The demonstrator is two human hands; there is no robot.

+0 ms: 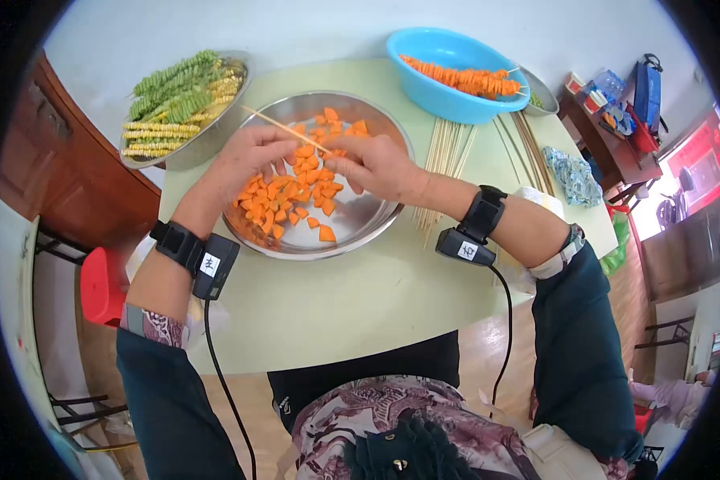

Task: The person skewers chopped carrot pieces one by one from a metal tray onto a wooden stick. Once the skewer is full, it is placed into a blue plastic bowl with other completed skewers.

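Both hands are over a big round shiny metal bowl (352, 228) that sits on a pale green table (360, 296). The left hand (244, 164) pinches a thin wooden skewer stick (284, 128) between its fingers, and the stick points up and away to the left. The right hand (376, 164) has its fingers pressed together at the other end of the stick, and it looks like it pinches a small orange carrot chunk there, but I cannot tell for sure. The bowl holds a heap of cut orange carrot pieces (296, 200), so I think a lot is left to put on sticks. Some work looks done: a bright blue plastic tub (436, 92) behind the bowl holds filled carrot skewers (464, 78), and a metal tray (208, 132) on the left holds green and yellow skewers (176, 100). A row of bare wooden sticks (448, 152) lies on the table just right of the bowl. Each wrist wears a black band with a small white tag (210, 263) that has one written mark on it, too small for me to read well.
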